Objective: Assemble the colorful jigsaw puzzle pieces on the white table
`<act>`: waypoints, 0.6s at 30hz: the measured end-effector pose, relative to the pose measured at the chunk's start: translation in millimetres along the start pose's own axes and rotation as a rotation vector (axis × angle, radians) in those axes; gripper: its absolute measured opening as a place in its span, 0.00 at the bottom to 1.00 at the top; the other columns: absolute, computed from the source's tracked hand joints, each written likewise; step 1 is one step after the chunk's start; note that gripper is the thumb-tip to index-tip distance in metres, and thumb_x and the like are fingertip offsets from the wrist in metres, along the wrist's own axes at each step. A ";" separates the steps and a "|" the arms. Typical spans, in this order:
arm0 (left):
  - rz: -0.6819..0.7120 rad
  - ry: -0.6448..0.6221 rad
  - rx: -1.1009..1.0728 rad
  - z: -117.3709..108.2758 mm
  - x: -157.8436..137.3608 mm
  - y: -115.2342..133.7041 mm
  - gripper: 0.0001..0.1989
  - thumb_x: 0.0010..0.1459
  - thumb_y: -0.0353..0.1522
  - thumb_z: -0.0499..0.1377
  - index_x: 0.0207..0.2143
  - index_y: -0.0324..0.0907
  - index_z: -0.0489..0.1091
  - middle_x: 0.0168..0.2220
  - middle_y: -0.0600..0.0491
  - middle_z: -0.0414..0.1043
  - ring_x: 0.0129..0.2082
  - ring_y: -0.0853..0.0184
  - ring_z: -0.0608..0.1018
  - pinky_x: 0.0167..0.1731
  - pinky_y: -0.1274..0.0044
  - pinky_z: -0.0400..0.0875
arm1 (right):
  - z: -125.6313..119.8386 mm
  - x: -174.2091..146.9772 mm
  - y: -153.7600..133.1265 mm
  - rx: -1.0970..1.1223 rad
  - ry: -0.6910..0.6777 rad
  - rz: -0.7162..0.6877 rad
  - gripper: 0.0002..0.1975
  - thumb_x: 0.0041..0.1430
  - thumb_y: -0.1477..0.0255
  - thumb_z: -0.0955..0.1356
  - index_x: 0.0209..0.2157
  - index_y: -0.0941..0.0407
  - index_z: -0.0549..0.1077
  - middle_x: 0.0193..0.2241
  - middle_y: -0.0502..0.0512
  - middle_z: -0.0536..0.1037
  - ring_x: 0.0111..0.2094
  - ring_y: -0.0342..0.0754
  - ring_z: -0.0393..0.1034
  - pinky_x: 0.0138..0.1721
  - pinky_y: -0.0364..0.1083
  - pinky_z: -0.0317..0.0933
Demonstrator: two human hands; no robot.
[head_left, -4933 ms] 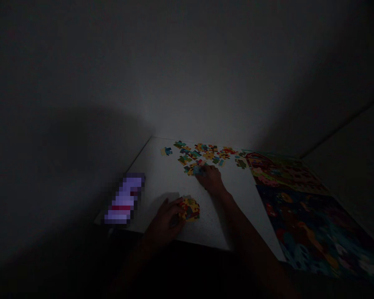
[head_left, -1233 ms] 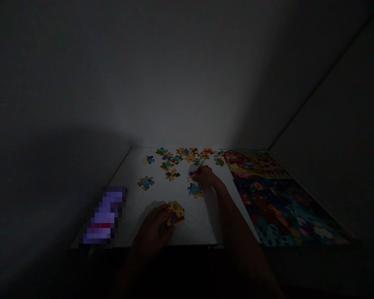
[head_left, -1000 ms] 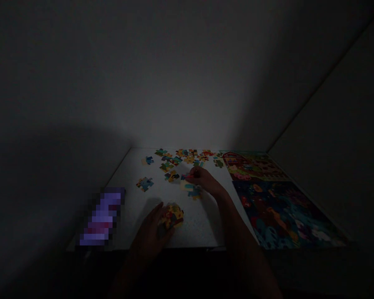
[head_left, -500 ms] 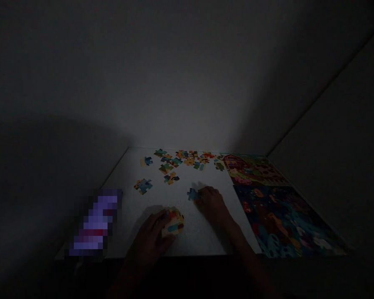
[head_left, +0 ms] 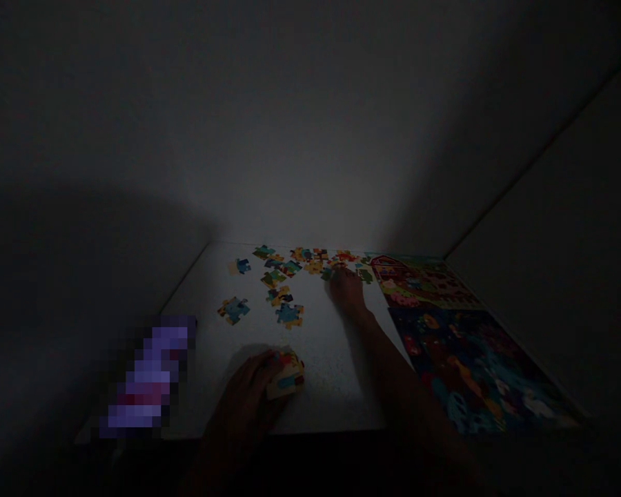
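Observation:
My left hand point(head_left: 251, 383) is closed around a small stack of puzzle pieces point(head_left: 286, 378) near the front of the white table. At the back right, my right hand point(head_left: 348, 286) reaches over the loose pieces, its fingers curled down on a green and blue puzzle piece point(head_left: 326, 274) that they mostly cover. A blue and yellow puzzle piece point(head_left: 290, 315) lies in mid-table, just in front of a yellow and dark piece point(head_left: 279, 296). Farther left is another blue and yellow piece point(head_left: 234, 310). The picture is very dark, so fingertip detail is faint.
Several loose puzzle pieces point(head_left: 290, 268) are spread along the table's back edge, by the wall. On the right lie a farm picture point(head_left: 419, 283) and a dark blue picture point(head_left: 460, 366). A blurred-out purple object point(head_left: 148, 373) is at the left edge of the white table point(head_left: 331, 414).
The blue piece from my right hand now lies in mid-table beside the yellow and dark piece. My right hand has moved back to the rear pieces. My left hand still holds the stack.

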State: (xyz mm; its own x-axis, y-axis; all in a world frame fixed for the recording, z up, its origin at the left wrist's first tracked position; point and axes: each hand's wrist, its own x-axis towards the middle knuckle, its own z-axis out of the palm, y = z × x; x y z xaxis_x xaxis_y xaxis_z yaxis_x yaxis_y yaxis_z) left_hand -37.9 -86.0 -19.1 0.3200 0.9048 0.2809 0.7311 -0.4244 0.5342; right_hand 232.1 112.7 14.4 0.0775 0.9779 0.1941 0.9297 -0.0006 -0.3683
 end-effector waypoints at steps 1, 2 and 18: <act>0.002 0.000 -0.001 -0.5 0.1 0.7 0.21 0.63 0.41 0.58 0.59 0.54 0.66 0.60 0.51 0.68 0.57 0.57 0.72 0.55 0.60 0.72 | -0.3 1.7 5.6 -0.021 -0.025 -0.002 0.21 0.67 0.71 0.62 0.59 0.60 0.67 0.59 0.64 0.70 0.60 0.56 0.61 0.60 0.53 0.53; 0.000 -0.002 -0.004 -1.0 0.3 1.1 0.21 0.63 0.41 0.58 0.58 0.54 0.66 0.59 0.51 0.68 0.57 0.57 0.73 0.54 0.60 0.72 | -0.6 1.0 9.5 -0.039 -0.053 -0.008 0.20 0.66 0.70 0.62 0.58 0.60 0.68 0.58 0.64 0.71 0.60 0.56 0.62 0.59 0.52 0.54; -0.036 -0.030 0.031 -3.6 6.3 7.3 0.21 0.60 0.38 0.60 0.56 0.51 0.69 0.56 0.50 0.70 0.55 0.56 0.72 0.55 0.61 0.71 | -24.8 -19.2 26.7 0.471 -0.375 0.052 0.10 0.56 0.66 0.69 0.34 0.58 0.74 0.28 0.51 0.76 0.30 0.45 0.69 0.32 0.43 0.60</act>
State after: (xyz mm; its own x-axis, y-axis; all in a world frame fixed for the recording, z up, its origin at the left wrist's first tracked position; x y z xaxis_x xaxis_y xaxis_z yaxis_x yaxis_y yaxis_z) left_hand -32.7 -83.6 -10.6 0.3106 0.9204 0.2373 0.7605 -0.3904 0.5189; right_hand 264.4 88.7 23.4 -0.0931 0.9861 -0.1374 0.6619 -0.0418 -0.7484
